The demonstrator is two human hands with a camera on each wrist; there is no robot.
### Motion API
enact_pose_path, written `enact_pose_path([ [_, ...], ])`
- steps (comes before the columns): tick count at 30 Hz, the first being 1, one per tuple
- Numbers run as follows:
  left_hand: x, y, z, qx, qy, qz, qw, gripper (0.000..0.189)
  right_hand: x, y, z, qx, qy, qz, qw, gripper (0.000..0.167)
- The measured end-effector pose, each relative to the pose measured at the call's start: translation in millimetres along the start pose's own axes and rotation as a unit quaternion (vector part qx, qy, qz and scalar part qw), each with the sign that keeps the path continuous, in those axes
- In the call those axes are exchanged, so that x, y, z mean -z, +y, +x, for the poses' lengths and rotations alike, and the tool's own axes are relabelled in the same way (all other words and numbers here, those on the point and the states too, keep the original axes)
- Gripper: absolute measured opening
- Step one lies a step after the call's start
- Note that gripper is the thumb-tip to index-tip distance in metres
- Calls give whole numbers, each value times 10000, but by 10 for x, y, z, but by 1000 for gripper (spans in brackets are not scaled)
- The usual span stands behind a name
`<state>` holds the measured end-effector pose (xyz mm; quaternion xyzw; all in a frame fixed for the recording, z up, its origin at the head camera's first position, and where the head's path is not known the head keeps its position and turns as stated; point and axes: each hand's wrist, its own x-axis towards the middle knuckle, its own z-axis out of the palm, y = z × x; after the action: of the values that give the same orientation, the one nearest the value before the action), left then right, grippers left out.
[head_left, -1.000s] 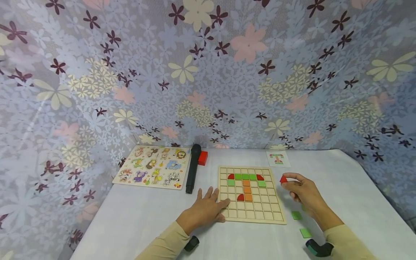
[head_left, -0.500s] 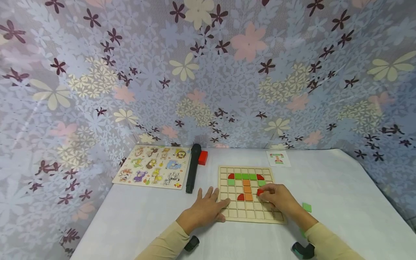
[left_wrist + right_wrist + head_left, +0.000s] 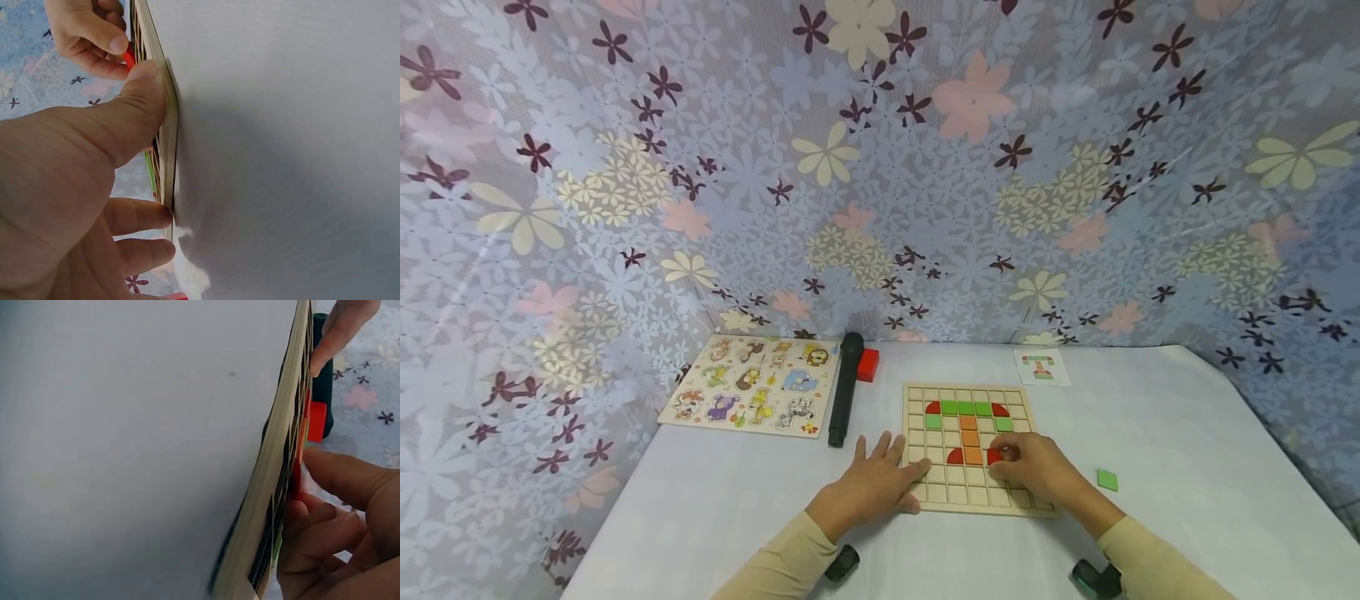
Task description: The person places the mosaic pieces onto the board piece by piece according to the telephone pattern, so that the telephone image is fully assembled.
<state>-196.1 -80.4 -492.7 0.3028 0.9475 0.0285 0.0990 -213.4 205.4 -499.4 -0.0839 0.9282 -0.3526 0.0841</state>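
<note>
A wooden grid board [image 3: 947,493] lies on the white table in the head view, with red, green and orange tiles set in its cells. My right hand [image 3: 1037,464] pinches a red rounded-corner tile [image 3: 993,456] at the cell to the right of the lowest orange tile [image 3: 973,456]. In the right wrist view that red tile [image 3: 297,478] stands between thumb and fingertips, tilted or partly raised; I cannot tell how far it is seated. My left hand [image 3: 869,485] is spread at the board's left edge, its thumb [image 3: 140,100] resting on the rim.
A loose green tile [image 3: 1107,479] lies right of the board. Behind stands a pattern card [image 3: 1041,367]. To the left are a black microphone [image 3: 847,392], a red block [image 3: 868,365] and an animal puzzle board [image 3: 752,386]. A floral cloth [image 3: 880,208] hangs behind.
My right hand has carried the red tile leftward from beside the board to the cell by the lowest orange tile, lowering it there. The left hand has stayed put.
</note>
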Motion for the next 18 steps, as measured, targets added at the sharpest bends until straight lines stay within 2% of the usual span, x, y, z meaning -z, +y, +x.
enact_pose_path([
  [13, 11, 9, -4, 43, -25, -63, 10000, 68, 62, -32, -79, 166, -57, 113, 9998, 37],
  [18, 14, 9, -1, 59, -67, -74, 9999, 68, 175, -22, -104, 93, -70, 532, 9985, 38],
])
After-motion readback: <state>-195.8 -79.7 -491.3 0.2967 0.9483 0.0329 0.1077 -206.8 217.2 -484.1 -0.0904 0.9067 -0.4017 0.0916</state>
